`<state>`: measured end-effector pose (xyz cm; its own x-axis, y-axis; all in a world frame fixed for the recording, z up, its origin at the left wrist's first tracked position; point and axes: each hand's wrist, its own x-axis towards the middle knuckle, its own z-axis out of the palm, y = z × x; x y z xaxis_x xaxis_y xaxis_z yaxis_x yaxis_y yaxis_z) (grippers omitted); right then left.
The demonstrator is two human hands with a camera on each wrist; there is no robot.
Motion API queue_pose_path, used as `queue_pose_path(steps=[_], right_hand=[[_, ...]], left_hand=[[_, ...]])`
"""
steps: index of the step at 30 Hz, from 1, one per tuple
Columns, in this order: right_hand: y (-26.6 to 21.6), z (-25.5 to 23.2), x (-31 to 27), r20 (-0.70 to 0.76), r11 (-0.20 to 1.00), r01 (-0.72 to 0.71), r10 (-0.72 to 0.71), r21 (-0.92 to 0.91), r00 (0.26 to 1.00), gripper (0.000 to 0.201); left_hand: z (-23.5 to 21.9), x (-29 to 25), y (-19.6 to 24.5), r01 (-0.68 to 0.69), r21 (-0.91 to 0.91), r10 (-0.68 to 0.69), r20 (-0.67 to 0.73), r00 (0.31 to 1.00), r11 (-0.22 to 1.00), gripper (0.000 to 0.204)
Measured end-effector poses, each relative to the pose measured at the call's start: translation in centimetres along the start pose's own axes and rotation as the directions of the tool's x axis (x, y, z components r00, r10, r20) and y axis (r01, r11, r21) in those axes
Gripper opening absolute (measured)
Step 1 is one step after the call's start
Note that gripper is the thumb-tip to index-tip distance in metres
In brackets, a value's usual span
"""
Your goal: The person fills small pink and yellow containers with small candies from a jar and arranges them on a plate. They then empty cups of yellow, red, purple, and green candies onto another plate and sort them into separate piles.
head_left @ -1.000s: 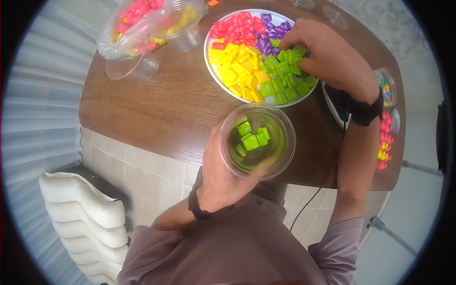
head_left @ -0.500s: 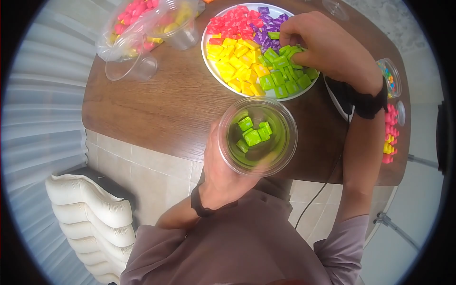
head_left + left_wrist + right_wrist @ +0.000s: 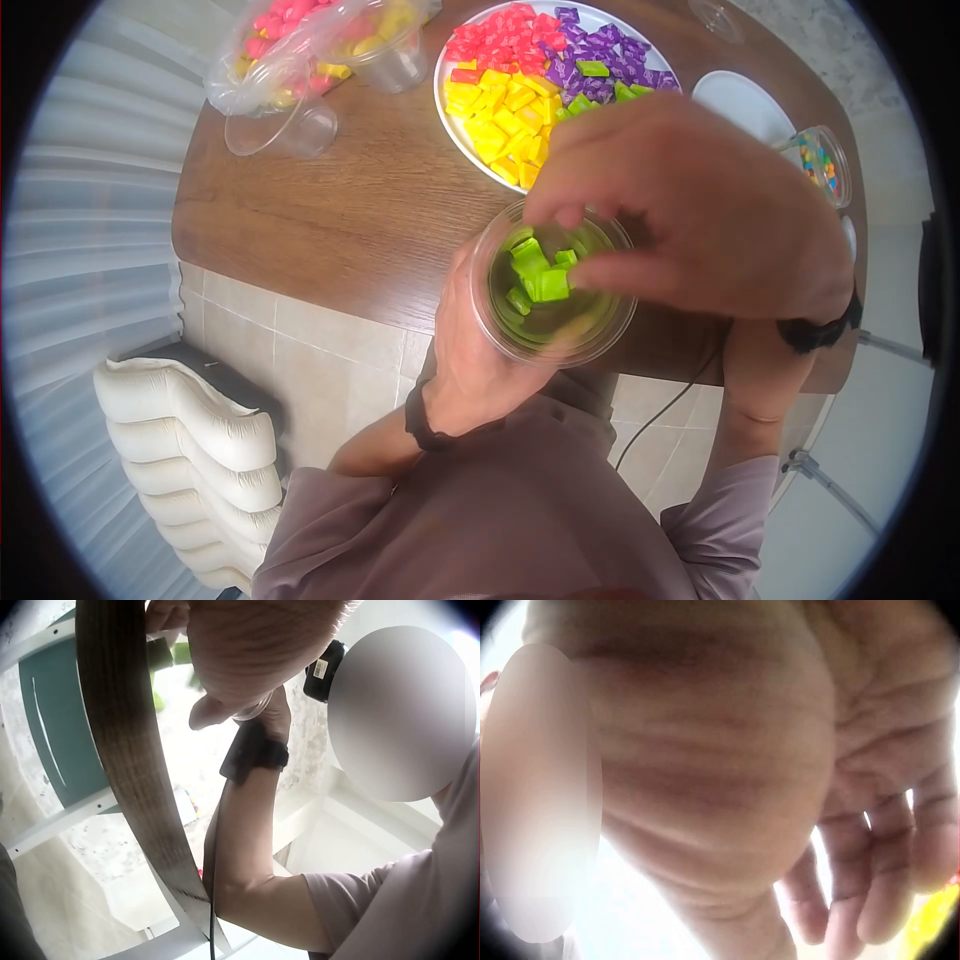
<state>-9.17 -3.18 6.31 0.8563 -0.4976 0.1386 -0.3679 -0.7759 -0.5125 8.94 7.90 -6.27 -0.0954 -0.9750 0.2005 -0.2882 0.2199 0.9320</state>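
My left hand (image 3: 480, 350) holds a clear plastic cup (image 3: 612, 325) near the table's front edge, fingers curled round its side. Several green wrapped candies (image 3: 540, 280) lie inside. Over the cup's right side reaches my right hand (image 3: 690, 200), thumb and fingers spread apart; in the right wrist view the fingers (image 3: 847, 892) hang nearly straight with nothing between them. Beyond is a white plate (image 3: 440, 95) of sorted candies: pink (image 3: 505, 38), yellow (image 3: 505, 120), purple (image 3: 615, 55) and green (image 3: 628, 91). The right hand and forearm hide much of the green part.
A plastic bag (image 3: 228, 85) of pink and yellow pieces lies back left, by a cup of yellow pieces (image 3: 378, 40) and a tipped-over clear cup (image 3: 308, 130). A white round object (image 3: 745, 105) and a jar of coloured bits (image 3: 822, 165) stand right. A cable (image 3: 665, 410) hangs down.
My right hand has left the green candies on the plate and come down over the cup, its fingers parting. The green candies in the cup now lie differently. The left hand has barely moved.
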Motion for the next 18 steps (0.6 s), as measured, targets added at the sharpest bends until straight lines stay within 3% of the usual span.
queue_pose_path(steps=[4,5,7,11,14,16,18], right_hand=[[1.1,-2.6,-1.3,-0.276,0.971,-0.192,0.224,0.14,0.935,0.028],[1.9,-3.4,-1.7,-0.277,0.972,-0.19,0.221,0.136,0.935,0.028],[4.2,-4.8,-2.4,-0.249,0.903,-0.402,0.359,-0.152,0.9,0.029],[7.5,-4.0,-3.4,-0.268,0.866,-0.462,0.407,-0.192,0.873,0.033],[7.9,-2.9,-3.2,-0.324,0.843,-0.455,0.362,-0.285,0.874,0.038],[7.6,-2.5,-2.1,-0.216,0.8,-0.55,0.508,-0.241,0.834,0.042],[8.2,-1.5,-2.1,-0.235,0.826,-0.49,0.436,-0.278,0.868,0.038]], left_hand=[[0.1,-0.2,0.0,-0.145,0.068,0.151,-0.09,0.984,0.987,0.083],[0.0,-0.1,0.1,-0.187,0.109,0.198,-0.097,0.975,0.976,0.083],[0.0,-0.1,0.0,-0.188,0.099,0.198,-0.104,0.975,0.977,0.083],[0.2,0.0,-0.4,-0.155,0.031,0.157,-0.102,0.982,0.987,0.081],[0.0,0.2,-0.1,-0.135,0.038,0.138,-0.083,0.987,0.99,0.079],[0.1,0.2,0.0,-0.142,0.032,0.145,-0.093,0.985,0.989,0.078],[0.1,0.2,0.1,-0.149,0.026,0.151,-0.102,0.983,0.989,0.077]])
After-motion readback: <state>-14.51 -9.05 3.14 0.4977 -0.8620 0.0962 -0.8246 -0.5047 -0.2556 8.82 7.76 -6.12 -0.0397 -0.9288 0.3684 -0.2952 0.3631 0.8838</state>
